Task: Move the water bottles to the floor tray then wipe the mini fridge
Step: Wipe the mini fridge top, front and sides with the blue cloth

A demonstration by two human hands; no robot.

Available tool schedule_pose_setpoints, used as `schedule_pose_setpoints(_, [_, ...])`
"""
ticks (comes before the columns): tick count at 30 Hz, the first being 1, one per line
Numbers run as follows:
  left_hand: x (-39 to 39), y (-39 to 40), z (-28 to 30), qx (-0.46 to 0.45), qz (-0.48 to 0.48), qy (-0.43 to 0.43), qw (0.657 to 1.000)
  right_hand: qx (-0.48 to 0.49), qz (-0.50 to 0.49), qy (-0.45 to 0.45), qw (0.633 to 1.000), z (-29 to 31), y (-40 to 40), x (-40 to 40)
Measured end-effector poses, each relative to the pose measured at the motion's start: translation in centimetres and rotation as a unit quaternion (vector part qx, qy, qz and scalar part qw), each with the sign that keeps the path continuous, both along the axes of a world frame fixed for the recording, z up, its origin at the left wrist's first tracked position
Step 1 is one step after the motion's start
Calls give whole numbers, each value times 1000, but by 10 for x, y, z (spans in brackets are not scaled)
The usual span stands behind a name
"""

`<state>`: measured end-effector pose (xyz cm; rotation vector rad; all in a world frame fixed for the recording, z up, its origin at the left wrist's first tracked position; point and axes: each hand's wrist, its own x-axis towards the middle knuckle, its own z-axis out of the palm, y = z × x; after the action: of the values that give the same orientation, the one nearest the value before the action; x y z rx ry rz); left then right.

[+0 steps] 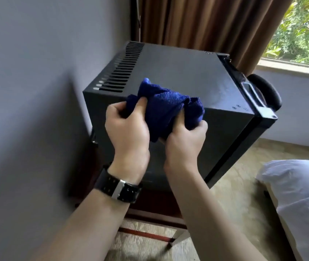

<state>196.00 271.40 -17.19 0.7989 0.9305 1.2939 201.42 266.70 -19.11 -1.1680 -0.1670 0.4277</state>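
Head view: both hands, left hand [129, 125] and right hand [184, 140], clutch the bunched blue cloth [165, 106]; wiped so wadded, it may skip the mini fridge [178, 72] vents.

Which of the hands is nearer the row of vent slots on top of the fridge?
Left. The left hand grips the blue cloth just below the vent slots, at the fridge's near-left corner. The right hand grips the cloth's other end, farther right, toward the door side.

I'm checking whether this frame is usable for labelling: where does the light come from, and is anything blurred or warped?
Head view: daylight enters from the window at upper right; the wall and forearms look soft; wide-angle bends the mini fridge edges; blue cloth stays sharp.
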Motion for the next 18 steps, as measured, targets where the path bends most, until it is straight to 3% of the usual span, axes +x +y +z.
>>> schedule_pose_setpoints(5, [-7, 2, -140, -62, 14, 48, 997, -46, -18, -37, 998, -146, 1, -10])
schedule_pose_setpoints(11, [-7, 5, -284, -135, 3, 65, 989, -103, 11, 5, 995, -300, 8, -14])
schedule_pose_setpoints(14, [-5, 1, -324, -196, -12, 67, 978, -118, 47, 56, 990, -344, 2, -9])
schedule_pose_setpoints(18, [-1, -2, -332, -252, -9, 66, 966, -99, 83, 150, 980, -349, -6, -2])
